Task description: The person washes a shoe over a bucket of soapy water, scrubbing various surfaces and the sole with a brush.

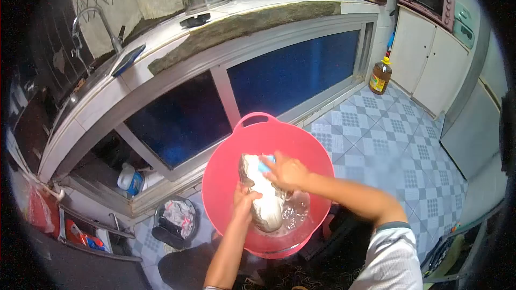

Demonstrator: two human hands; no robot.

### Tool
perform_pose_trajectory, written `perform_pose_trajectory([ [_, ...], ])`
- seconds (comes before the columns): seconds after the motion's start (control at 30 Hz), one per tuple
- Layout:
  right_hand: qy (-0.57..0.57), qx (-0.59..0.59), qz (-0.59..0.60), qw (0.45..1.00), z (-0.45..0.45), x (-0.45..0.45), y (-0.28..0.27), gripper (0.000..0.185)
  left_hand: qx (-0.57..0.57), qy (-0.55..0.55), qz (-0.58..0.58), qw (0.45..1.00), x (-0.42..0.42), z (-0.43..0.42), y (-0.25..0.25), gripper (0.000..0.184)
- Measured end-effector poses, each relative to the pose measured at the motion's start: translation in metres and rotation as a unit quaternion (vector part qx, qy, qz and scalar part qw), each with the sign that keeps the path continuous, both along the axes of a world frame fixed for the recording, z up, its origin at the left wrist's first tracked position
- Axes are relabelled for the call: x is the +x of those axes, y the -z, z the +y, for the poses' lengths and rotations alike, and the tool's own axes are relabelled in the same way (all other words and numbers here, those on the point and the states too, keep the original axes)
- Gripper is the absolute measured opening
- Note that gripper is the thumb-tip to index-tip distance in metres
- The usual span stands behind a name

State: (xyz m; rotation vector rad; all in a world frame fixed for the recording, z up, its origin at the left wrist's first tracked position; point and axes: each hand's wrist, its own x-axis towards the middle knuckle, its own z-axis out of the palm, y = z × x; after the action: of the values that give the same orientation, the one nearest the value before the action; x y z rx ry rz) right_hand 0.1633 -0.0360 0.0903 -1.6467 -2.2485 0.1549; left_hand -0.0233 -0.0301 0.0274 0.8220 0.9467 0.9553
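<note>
A pink tub (221, 167) with soapy water (297, 212) in its bottom stands on the floor in front of me. Inside it, a grey-and-white shoe (267, 198) is held tilted over the water, with white suds on it. My left hand (244, 202) grips the shoe's near left side, thumb on top. My right hand (289, 173) is closed on a small light-blue brush (265, 163) pressed against the upper part of the shoe. The fingers partly cover the brush, so its bristles are hidden.
Low glass-doored cabinets (293, 70) border the tub's far side. A small bin (177, 217) with crumpled waste stands at left, near a white jug (130, 179). An oil bottle (380, 76) stands on the tiled floor (371, 139) at right, before a white cupboard (427, 53).
</note>
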Motion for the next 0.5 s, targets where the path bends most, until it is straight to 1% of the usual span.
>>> perform_pose_trajectory([
  [0.03,0.004,0.002,0.005,1.000,-0.006,-0.003,0.000,0.050,0.002,0.004,0.005,1.000,-0.001,-0.001,-0.005,0.087],
  [0.1,-0.050,0.007,-0.033,0.998,-0.014,-0.004,0.002,0.052,0.027,-0.018,-0.004,0.999,-0.001,-0.004,-0.008,0.086],
  [0.13,0.002,-0.049,-0.024,0.999,-0.001,0.003,0.001,0.052,0.026,-0.013,-0.001,1.000,-0.002,-0.004,-0.002,0.086],
  [0.23,0.034,-0.012,0.003,0.999,0.005,0.004,0.012,0.052,0.029,-0.014,0.002,0.999,-0.005,0.006,0.009,0.083],
  [0.27,-0.003,0.016,-0.014,1.000,-0.006,-0.004,0.011,0.053,0.021,-0.010,-0.013,1.000,-0.005,0.006,0.007,0.082],
  [0.3,-0.003,0.010,-0.013,1.000,-0.010,-0.005,0.012,0.053,0.010,-0.007,-0.029,1.000,-0.005,0.002,0.007,0.082],
  [0.37,-0.037,0.004,-0.041,0.998,-0.012,-0.008,0.013,0.054,0.013,-0.006,-0.016,1.000,-0.004,0.000,0.000,0.083],
  [0.4,-0.009,-0.014,-0.039,0.999,0.001,0.002,0.013,0.054,0.019,-0.004,-0.001,1.000,-0.007,-0.002,-0.001,0.084],
  [0.5,0.017,0.003,-0.034,0.999,0.005,0.005,0.008,0.054,0.018,-0.038,-0.015,0.999,-0.002,-0.002,0.004,0.086],
])
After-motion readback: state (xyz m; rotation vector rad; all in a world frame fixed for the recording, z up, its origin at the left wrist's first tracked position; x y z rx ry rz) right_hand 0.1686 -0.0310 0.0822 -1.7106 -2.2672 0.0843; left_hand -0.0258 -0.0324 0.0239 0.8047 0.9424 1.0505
